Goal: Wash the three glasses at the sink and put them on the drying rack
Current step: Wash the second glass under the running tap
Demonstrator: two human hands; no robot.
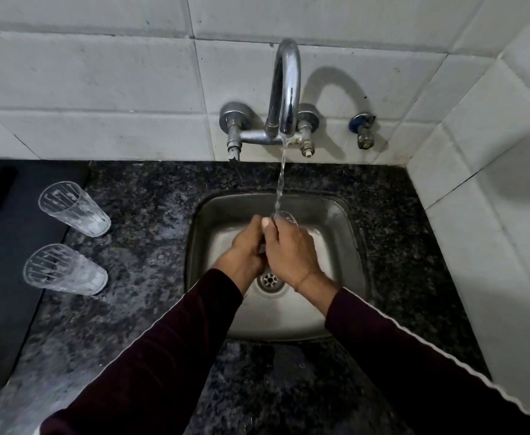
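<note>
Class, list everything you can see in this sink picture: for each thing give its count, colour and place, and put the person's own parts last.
glass under the tap: 1, clear, held over the sink in the running stream
glasses on the counter: 2, clear, left of the sink, partly on the dark mat
sink: 1, steel, set in the counter
tap: 1, chrome, on the wall, water running
small valve: 1, metal with blue, on the wall right of the tap
counter: 1, black speckled stone
dark mat: 1, left edge
wall tiles: many, white
left hand: 1, grips the glass
right hand: 1, grips the glass
sleeves: 2, maroon
</note>
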